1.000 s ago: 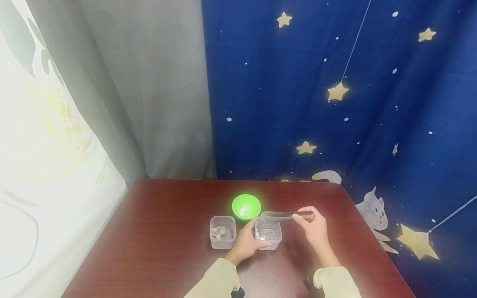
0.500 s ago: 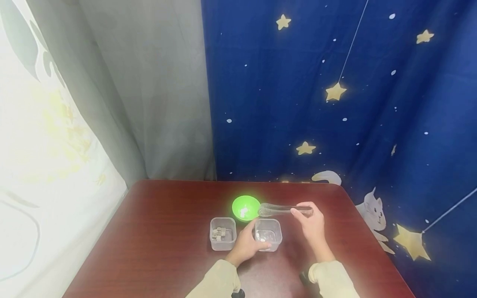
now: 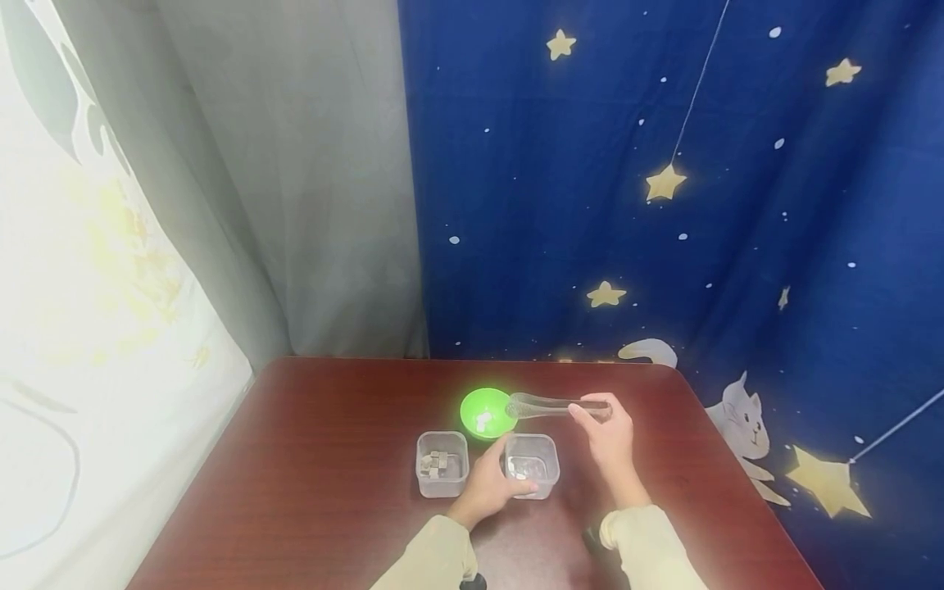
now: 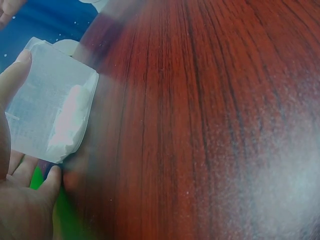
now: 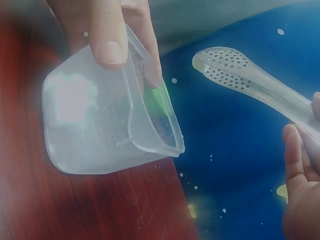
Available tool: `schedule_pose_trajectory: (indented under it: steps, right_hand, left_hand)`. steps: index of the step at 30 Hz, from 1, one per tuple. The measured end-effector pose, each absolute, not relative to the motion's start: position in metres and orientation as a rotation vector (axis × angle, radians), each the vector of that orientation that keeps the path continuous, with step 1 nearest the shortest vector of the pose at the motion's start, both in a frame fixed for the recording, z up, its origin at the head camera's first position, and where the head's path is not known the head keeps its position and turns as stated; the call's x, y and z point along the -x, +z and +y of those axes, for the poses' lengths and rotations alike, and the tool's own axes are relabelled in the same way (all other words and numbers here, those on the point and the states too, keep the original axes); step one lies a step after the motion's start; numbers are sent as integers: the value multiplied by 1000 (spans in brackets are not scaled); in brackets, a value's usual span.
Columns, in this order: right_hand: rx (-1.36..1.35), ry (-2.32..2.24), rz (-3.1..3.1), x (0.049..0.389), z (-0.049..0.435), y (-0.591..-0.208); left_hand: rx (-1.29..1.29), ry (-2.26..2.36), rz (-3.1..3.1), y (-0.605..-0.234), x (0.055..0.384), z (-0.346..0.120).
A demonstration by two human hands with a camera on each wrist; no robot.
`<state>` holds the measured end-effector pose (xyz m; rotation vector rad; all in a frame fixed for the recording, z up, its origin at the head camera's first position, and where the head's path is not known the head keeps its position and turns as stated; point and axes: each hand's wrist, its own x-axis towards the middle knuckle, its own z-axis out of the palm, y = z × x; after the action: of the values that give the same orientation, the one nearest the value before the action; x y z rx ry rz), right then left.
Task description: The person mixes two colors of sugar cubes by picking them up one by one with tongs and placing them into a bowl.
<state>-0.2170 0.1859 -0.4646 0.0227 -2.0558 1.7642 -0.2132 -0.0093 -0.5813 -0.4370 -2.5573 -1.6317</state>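
Note:
On the table, my left hand [image 3: 485, 487] holds a clear plastic container [image 3: 544, 487] by its left side, thumb across the front wall. Small white pieces [image 4: 71, 117] lie in its bottom. My right hand [image 3: 614, 436] pinches clear plastic tongs [image 3: 542, 406] by the handle end. In the right wrist view, their perforated heads [image 5: 222, 66] are close together in the air; whether anything sits between them I cannot tell. From the head view, the tong tips overlap the right rim of a green bowl [image 3: 483, 399], which has a few white pieces [image 3: 483, 421] inside.
A second clear container [image 3: 442, 488] stands left of my left hand, with several pale block-like pieces [image 3: 433, 463] in it. The reddish-brown table [image 3: 332, 459] ends at a back edge before grey [image 3: 317, 205] and blue starry [image 3: 516, 205] curtains.
My right hand has raised the tongs from over the held container and moved them left and away from me, to the bowl's right rim. The left hand and container stay nearly still.

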Motion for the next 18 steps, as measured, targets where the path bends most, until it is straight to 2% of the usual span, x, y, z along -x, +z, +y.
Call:
schedule_pose_trajectory:
  steps: [18]
  right_hand:
    - [7, 1709, -2090, 221, 180, -470]
  left_hand:
    - [438, -1601, -2573, -582, 214, -10]
